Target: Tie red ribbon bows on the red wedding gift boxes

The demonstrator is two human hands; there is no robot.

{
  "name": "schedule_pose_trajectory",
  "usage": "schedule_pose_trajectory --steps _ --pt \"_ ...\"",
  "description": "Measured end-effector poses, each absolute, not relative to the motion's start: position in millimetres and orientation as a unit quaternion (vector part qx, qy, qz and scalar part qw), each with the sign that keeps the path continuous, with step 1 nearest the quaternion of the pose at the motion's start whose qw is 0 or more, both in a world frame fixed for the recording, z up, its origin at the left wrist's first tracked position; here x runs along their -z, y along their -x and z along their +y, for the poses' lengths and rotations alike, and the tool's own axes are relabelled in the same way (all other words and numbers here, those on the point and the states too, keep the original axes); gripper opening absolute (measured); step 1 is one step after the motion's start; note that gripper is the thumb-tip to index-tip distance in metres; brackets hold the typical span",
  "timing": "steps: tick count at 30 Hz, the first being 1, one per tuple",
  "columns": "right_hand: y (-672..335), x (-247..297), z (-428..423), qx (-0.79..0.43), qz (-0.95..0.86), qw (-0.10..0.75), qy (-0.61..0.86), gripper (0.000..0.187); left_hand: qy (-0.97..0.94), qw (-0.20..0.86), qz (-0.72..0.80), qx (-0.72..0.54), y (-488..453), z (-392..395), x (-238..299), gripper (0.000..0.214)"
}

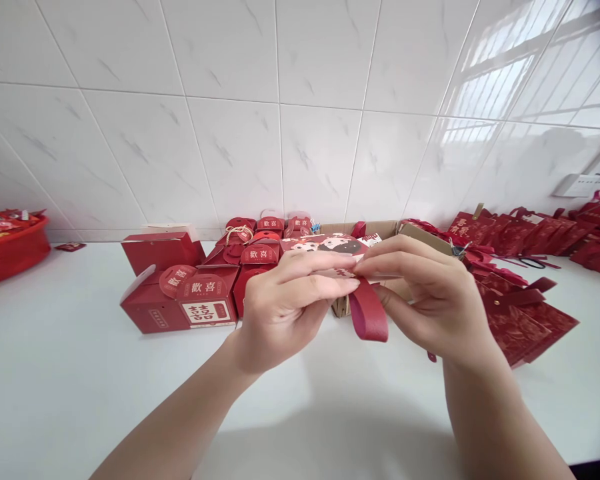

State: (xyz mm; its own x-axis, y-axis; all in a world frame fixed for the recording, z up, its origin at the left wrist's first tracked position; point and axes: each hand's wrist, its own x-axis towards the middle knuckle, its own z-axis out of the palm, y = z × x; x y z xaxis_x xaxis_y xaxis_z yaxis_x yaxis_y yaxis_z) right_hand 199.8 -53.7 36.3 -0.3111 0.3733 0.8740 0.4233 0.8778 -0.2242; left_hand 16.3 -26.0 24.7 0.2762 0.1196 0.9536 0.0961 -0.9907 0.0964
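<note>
My left hand [287, 300] and my right hand [427, 293] meet in front of me above the white table [80, 373]. Both pinch a flat red gift box [330, 245] with a cartoon print on its top flap. A dark red ribbon handle [369, 313] hangs in a loop from between my fingertips. The fingers of both hands are closed on the box and ribbon. The lower part of the box is hidden behind my hands.
Several assembled red gift boxes [200, 293] stand behind my left hand by the tiled wall. A stack of flat red boxes [525, 320] lies to the right, with more [540, 233] at the back right. A red basket [10, 250] sits far left. A cardboard box [420, 235] lies behind my hands.
</note>
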Motion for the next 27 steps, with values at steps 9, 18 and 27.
schedule_pose_trajectory --steps 9,18,27 --pt "-197 -36 -53 0.067 -0.801 0.55 0.227 0.019 -0.798 0.0 0.065 -0.599 -16 -26 -26 0.025" --pt "-191 -32 -50 0.114 -0.783 0.582 0.191 0.026 -0.799 0.019 0.067 -0.597 -15 -29 -28 0.026" --pt "-187 -30 -49 0.169 -0.784 0.566 0.191 0.028 -0.787 0.045 0.131 -0.602 -17 -36 -24 0.018"
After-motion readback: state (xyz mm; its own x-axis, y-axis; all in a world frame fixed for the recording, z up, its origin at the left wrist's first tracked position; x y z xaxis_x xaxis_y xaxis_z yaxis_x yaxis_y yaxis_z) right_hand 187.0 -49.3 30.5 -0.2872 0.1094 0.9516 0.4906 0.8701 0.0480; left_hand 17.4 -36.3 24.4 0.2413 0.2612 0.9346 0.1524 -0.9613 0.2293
